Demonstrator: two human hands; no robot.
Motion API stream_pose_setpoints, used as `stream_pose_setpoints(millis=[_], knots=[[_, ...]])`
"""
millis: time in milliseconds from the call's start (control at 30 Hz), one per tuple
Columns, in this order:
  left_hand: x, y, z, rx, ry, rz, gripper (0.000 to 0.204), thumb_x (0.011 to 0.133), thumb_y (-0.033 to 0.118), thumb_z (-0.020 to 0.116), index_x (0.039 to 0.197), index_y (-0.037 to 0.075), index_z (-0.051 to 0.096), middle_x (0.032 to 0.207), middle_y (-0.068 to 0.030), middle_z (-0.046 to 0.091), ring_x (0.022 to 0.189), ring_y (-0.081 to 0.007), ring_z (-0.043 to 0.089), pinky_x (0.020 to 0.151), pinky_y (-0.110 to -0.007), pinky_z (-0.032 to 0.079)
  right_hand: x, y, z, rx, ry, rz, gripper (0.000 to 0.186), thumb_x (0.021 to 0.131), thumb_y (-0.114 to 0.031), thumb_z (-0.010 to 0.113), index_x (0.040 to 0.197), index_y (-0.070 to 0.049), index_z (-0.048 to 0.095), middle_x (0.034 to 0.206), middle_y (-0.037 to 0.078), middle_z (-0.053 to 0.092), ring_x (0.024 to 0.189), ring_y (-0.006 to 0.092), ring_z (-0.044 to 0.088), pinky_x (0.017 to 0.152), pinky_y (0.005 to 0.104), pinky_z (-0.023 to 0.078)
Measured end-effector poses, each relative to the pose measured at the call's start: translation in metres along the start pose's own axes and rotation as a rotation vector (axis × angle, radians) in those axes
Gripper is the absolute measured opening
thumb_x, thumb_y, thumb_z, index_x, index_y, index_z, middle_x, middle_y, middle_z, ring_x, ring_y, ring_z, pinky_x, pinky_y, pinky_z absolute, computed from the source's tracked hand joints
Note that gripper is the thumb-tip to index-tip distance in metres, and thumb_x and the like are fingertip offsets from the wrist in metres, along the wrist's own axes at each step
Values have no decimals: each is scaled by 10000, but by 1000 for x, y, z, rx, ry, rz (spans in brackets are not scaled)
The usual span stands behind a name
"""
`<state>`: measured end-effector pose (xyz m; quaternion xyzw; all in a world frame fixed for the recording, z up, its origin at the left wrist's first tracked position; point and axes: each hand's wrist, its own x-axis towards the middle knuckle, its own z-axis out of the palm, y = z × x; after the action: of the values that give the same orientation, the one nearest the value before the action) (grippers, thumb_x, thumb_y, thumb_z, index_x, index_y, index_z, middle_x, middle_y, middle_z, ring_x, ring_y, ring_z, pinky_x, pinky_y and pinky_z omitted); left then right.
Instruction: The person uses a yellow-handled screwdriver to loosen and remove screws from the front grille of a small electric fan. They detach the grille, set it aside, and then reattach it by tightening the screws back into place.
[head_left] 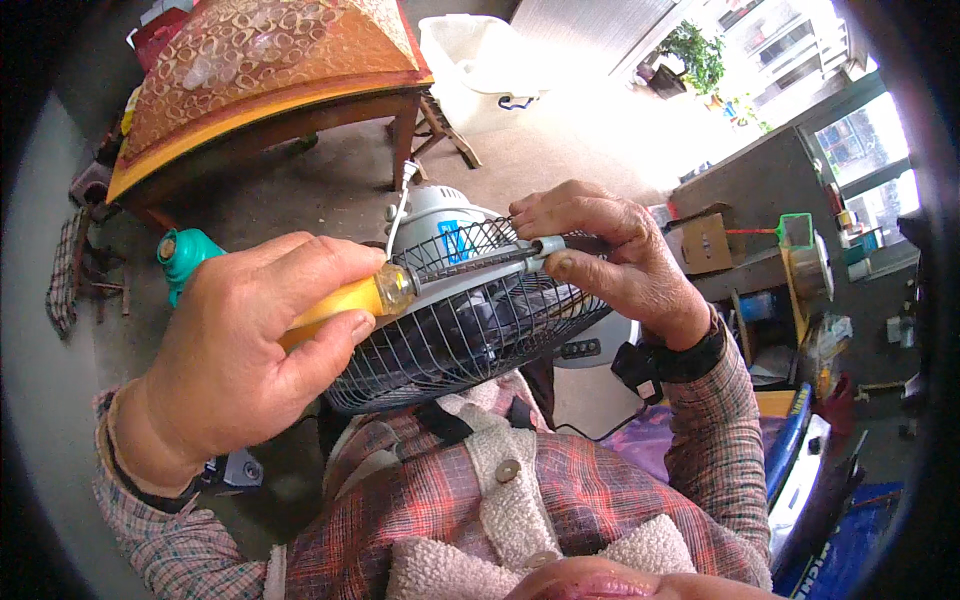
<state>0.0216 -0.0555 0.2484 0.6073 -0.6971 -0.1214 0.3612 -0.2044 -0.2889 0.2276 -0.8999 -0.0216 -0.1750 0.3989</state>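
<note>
An electric fan with a black wire guard (455, 355) stands tilted in front of my body, its pale motor housing (440, 212) on the far side. My left hand (235, 345) is closed round the yellow handle of a screwdriver (350, 300). The shaft runs right along the guard's light-coloured rim to a small pale clip (547, 246). At that clip, my right hand (625, 255) grips the rim between thumb and fingers. Whether the tip sits in a screw is too small to tell. Part of the fan's base (597, 345), with buttons, shows below the guard.
Beyond the fan stands a wooden table (270, 120) with a patterned cover. A white plastic tub (475, 70) is behind it, and a teal flask (185, 255) at the left. A cardboard box (705, 243) and shelves line the right. A white plug (410, 172) rises beside the motor.
</note>
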Motion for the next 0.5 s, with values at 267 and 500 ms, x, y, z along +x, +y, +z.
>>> stream_pose_setpoints(millis=[267,500], knots=[[-4,6,9,204,110,96,437,695,-17,747,1117,-22,632,1008,-198,641,874,-362,650,753,-405,519,-8,-8,-1,23,29,93,326,868,-215,763,1116,-14,696,1162,152,670,1124,287,633,966,391,493],[-18,0,4,220,-26,70,468,679,23,777,1120,-22,627,926,-179,629,811,-358,638,724,-407,512,-23,-18,1,-23,12,85,336,857,-215,767,1107,1,705,1141,162,673,1176,318,608,1001,433,469]])
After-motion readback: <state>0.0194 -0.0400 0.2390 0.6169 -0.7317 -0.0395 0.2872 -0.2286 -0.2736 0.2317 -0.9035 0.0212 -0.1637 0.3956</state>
